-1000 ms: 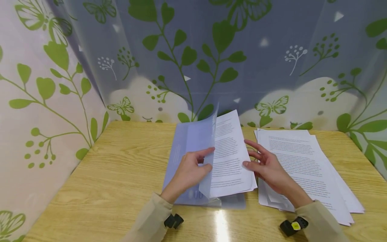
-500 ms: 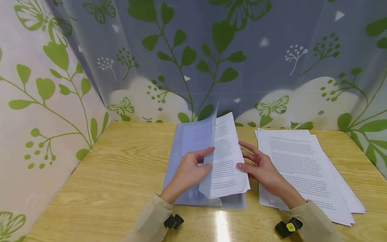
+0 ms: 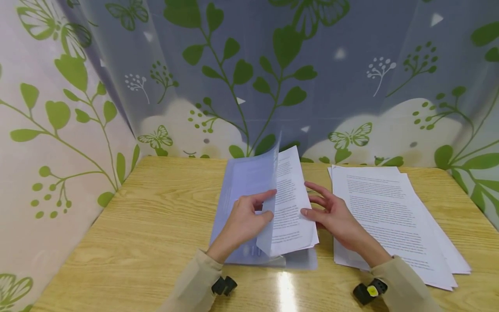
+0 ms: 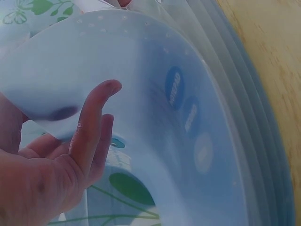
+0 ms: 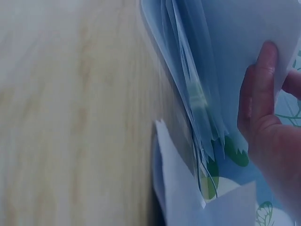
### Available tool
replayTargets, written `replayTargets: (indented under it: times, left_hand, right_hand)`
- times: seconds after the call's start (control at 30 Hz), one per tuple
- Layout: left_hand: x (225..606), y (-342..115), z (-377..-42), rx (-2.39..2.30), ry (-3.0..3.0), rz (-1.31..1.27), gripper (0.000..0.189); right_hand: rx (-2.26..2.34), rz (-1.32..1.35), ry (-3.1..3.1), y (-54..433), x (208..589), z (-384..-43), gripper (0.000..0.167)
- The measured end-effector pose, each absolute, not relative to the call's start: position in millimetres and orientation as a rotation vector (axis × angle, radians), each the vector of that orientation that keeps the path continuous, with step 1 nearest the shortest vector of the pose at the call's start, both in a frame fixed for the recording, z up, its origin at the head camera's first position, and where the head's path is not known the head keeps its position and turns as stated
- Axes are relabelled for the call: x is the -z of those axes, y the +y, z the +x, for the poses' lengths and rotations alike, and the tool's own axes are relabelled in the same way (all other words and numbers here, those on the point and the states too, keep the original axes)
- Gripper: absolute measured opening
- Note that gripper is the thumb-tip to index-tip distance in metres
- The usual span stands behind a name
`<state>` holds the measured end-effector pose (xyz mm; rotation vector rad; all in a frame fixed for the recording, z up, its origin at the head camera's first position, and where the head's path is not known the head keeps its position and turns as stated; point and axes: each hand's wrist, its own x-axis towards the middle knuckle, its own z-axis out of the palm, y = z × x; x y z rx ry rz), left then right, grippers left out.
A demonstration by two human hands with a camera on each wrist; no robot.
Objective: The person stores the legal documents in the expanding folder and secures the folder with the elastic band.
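A translucent blue multi-pocket document folder [image 3: 238, 177] lies on the wooden table in front of me, its front cover lifted. My left hand [image 3: 243, 219] pinches the free edge of that cover between thumb and fingers. In the left wrist view the cover [image 4: 155, 94] bends in a broad curve, with layered pocket edges along its right. Printed sheets [image 3: 290, 203] stand tilted partly inside the folder, their left part behind the cover. My right hand [image 3: 339, 216] pinches their right edge, thumb on the printed face and fingers behind, as the right wrist view also shows of the fingers [image 5: 265, 80].
A loose, slightly fanned stack of printed papers [image 3: 383, 212] lies on the table [image 3: 156, 225] just right of my right hand. Behind the table hangs a leaf-patterned curtain [image 3: 343, 86], and a similar one covers the left side.
My right hand has moved left with the sheets, so they sit farther in behind the cover. The left hand and the paper stack have stayed in place.
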<state>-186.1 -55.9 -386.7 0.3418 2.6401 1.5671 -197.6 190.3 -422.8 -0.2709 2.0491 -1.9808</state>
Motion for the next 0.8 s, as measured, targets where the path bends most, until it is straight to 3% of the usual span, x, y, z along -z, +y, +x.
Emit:
replayTargets:
  times: [0.8]
  left_hand:
    - [386, -56, -186, -1.601, 2.611, 0.322, 0.057]
  right_hand:
    - [1.831, -0.495, 1.980, 220, 421, -192, 0.074]
